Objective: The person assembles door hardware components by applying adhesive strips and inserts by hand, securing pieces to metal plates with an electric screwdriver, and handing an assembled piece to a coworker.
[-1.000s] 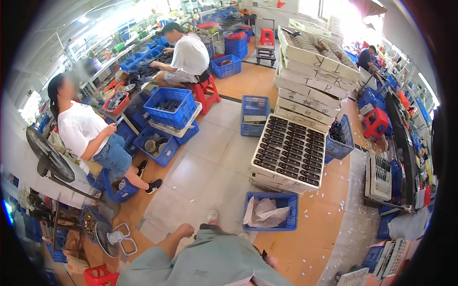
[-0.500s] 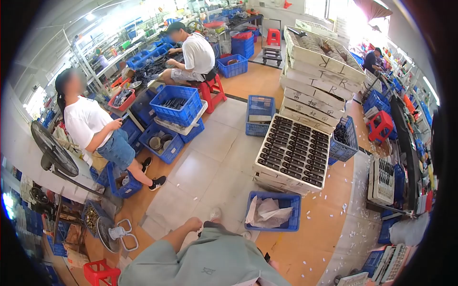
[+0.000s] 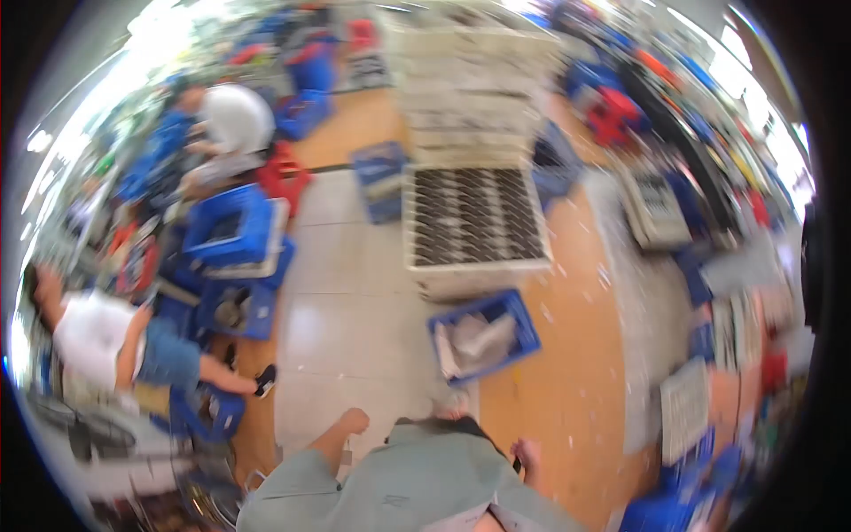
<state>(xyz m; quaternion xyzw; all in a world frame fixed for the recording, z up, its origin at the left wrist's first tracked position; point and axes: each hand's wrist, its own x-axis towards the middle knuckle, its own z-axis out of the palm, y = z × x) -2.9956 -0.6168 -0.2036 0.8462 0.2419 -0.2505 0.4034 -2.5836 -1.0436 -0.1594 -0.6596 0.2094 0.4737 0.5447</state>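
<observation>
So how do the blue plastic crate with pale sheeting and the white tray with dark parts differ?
The blue plastic crate sits angled on the floor; the white tray tops a stack. The crate's sheeting is crumpled, the tray's parts lined in rows. Both are open-topped.

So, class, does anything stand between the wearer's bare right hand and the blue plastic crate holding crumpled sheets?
Nothing visible does: only orange floor lies between the right hand and the crate; blur limits detail.
</observation>
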